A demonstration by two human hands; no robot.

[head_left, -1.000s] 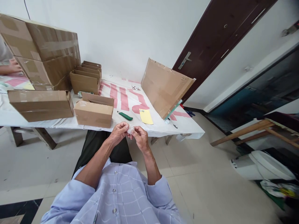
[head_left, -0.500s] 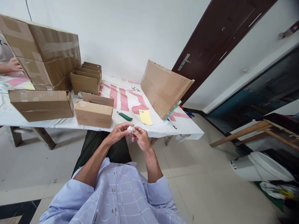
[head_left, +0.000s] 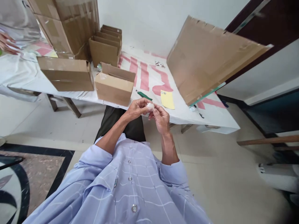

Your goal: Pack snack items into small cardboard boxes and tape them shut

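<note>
Near the table's front edge, my left hand (head_left: 137, 109) and my right hand (head_left: 161, 117) meet in front of my body. Between their fingertips they pinch a small whitish, roundish, shiny thing (head_left: 150, 107); its kind is not clear. Both hands have their fingers closed on it. Just beyond them a green-handled utility knife (head_left: 144, 95) lies on the cloth. A yellow slip of paper (head_left: 167, 99) lies right of the knife, and an open cardboard box (head_left: 114, 88) stands to the left.
Another cardboard box (head_left: 67, 76) and upright cardboard pieces (head_left: 104, 51) are at the left, before a tall carton stack (head_left: 72, 28). A big cardboard panel (head_left: 210, 56) leans at the right. A co-worker's hand (head_left: 8, 43) shows far left. The table (head_left: 205, 116) ends at right.
My view has turned down and left, so everything sits differently in the picture. Both hands still hold the small whitish thing. The co-worker's hand now shows with its fingers spread.
</note>
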